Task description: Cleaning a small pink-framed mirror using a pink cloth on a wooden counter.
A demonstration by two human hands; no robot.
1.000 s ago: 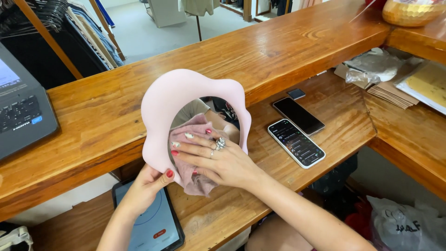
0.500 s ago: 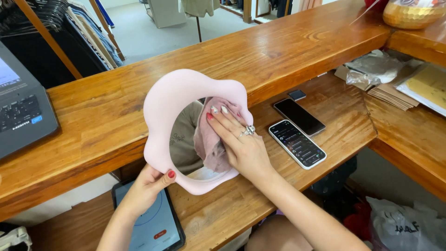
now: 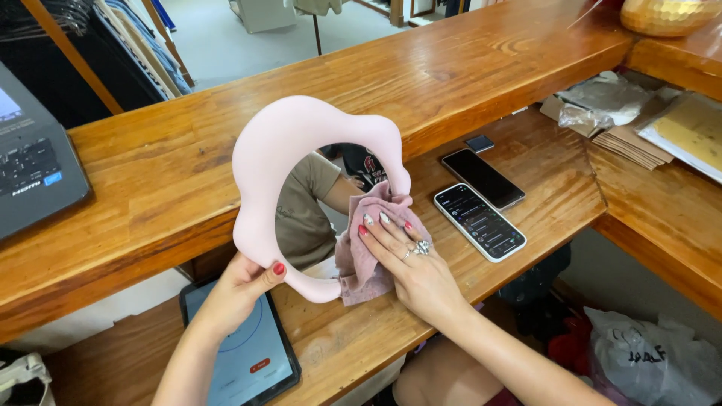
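Two bare hands work on a pale pink mirror [image 3: 278,150] with a wavy, cloud-shaped frame, held upright above the lower shelf of a wooden counter [image 3: 466,68]. The left hand [image 3: 237,289] grips the frame's lower left edge, thumb with a red nail pressed on the front. The right hand [image 3: 410,259], wearing rings, lies flat with fingers spread on a dusty pink cloth [image 3: 361,256], pressing it against the lower right of the glass and frame. Just right of the mirror, two smartphones lie side by side on the shelf, one dark [image 3: 482,177] and one with a lit screen [image 3: 479,221]. A tablet [image 3: 248,361] lies below the left hand. A laptop [image 3: 34,173] sits on the upper counter at far left.
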